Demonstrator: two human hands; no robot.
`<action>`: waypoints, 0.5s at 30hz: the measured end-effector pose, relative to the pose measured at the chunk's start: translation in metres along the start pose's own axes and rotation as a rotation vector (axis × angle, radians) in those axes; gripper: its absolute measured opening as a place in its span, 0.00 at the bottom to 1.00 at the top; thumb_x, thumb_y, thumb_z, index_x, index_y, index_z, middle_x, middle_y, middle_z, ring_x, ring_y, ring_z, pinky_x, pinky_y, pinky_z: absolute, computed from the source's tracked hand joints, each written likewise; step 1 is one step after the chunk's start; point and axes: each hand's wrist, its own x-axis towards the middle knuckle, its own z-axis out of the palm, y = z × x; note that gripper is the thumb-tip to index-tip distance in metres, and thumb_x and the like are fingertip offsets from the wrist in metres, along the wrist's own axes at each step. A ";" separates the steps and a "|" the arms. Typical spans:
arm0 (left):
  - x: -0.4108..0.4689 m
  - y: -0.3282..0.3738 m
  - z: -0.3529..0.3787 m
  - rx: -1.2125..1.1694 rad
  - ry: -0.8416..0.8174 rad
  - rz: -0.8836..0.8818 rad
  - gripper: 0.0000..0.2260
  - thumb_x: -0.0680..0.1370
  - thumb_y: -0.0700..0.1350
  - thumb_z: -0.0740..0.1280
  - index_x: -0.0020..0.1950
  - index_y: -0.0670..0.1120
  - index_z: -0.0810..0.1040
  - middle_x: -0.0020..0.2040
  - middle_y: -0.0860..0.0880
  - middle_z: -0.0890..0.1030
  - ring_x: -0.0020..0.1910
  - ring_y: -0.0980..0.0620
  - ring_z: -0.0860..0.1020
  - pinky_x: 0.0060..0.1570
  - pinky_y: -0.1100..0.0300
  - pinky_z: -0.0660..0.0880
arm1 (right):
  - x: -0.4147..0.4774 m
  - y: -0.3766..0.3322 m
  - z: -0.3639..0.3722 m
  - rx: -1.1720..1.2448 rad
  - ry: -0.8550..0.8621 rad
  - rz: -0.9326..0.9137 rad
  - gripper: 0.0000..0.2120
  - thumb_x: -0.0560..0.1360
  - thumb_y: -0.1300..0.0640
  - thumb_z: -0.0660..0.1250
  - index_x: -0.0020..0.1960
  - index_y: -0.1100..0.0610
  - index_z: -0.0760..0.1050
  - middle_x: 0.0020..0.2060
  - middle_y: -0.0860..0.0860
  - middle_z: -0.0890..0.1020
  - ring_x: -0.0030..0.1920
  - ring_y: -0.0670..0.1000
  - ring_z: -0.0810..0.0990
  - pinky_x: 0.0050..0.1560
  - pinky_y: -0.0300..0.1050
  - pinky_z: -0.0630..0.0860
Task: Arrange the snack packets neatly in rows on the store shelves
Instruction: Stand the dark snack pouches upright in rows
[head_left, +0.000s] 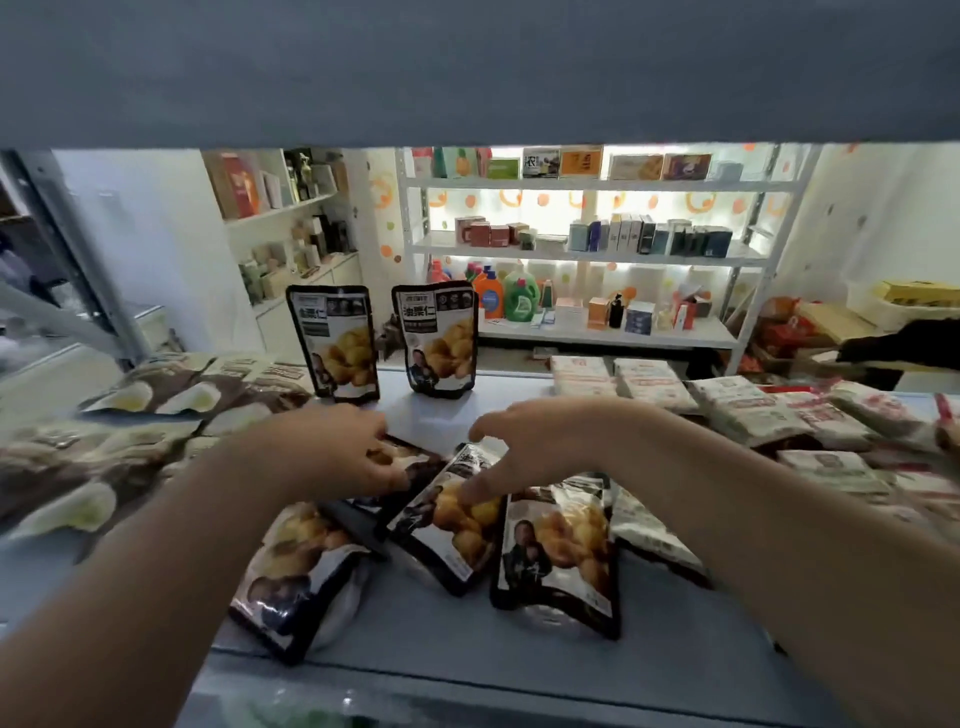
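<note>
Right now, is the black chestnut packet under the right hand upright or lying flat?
Lying flat. The packet lies tilted, face up, on the shelf under the right hand, unlike the two upright packets behind it.

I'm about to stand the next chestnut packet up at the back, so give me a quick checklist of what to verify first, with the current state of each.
1. Two upright packets at the back, left one and right one, standing and facing forward: ok.
2. Bare shelf beside the right upright packet for the next one: ok.
3. Left hand has a packet gripped: cannot tell; its fingers reach onto a flat packet.
4. Right hand has a firm hold: not ok; its fingers are spread over the middle packet.
5. Flat packets lie separated: not ok; they overlap.
</note>
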 end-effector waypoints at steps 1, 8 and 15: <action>-0.006 -0.008 0.007 -0.021 -0.019 -0.008 0.37 0.66 0.74 0.59 0.70 0.56 0.68 0.64 0.52 0.75 0.58 0.50 0.75 0.56 0.51 0.75 | 0.007 -0.007 0.003 0.014 -0.051 0.022 0.46 0.67 0.24 0.63 0.77 0.47 0.58 0.73 0.50 0.67 0.69 0.54 0.69 0.56 0.49 0.67; 0.004 -0.028 0.034 -0.151 0.100 -0.141 0.45 0.63 0.80 0.52 0.68 0.51 0.69 0.66 0.45 0.74 0.58 0.44 0.74 0.52 0.52 0.73 | 0.030 -0.025 0.006 0.029 -0.219 0.211 0.65 0.49 0.21 0.71 0.78 0.40 0.47 0.77 0.50 0.61 0.73 0.56 0.64 0.70 0.56 0.64; 0.022 -0.038 0.027 -0.279 0.119 -0.208 0.59 0.53 0.81 0.64 0.74 0.45 0.62 0.67 0.45 0.74 0.61 0.43 0.74 0.48 0.55 0.73 | 0.039 -0.031 -0.003 -0.021 -0.224 0.289 0.66 0.52 0.29 0.77 0.79 0.45 0.46 0.77 0.51 0.60 0.73 0.56 0.64 0.66 0.51 0.65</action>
